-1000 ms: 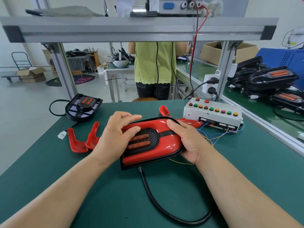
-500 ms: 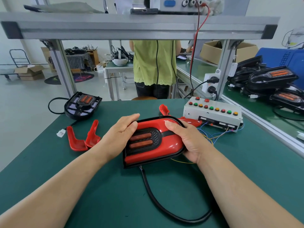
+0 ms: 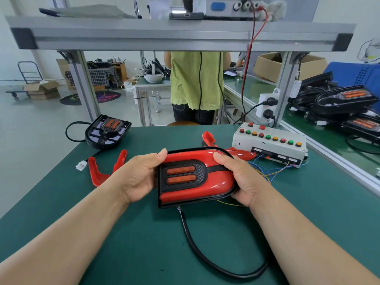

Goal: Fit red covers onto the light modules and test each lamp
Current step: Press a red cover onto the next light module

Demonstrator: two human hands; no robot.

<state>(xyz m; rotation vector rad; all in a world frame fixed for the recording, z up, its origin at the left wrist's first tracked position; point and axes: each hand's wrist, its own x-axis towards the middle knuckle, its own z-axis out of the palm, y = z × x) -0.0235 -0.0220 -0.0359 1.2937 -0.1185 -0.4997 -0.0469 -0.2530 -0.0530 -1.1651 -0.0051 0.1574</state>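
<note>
Head view: glossy red-covered light module [image 3: 214,182]

Pale glossy floor [image 3: 37,124] – aluminium-framed shelf [image 3: 181,38] overhead, green-topped benches [image 3: 144,233], cardboard boxes [image 3: 42,90], trolley [image 3: 26,77].

Bare green bench mat [image 3: 123,243] lies open along the near edge, crossed by a looping black cable [image 3: 236,276]. A red-covered black lamp [image 3: 216,182] fills the middle. Near the left edge lies a red U-shaped plastic cover [image 3: 96,177], with an uncovered black light module [image 3: 107,133] at the far left corner. A white push-button box [image 3: 267,144] blocks the far right corner.
</note>
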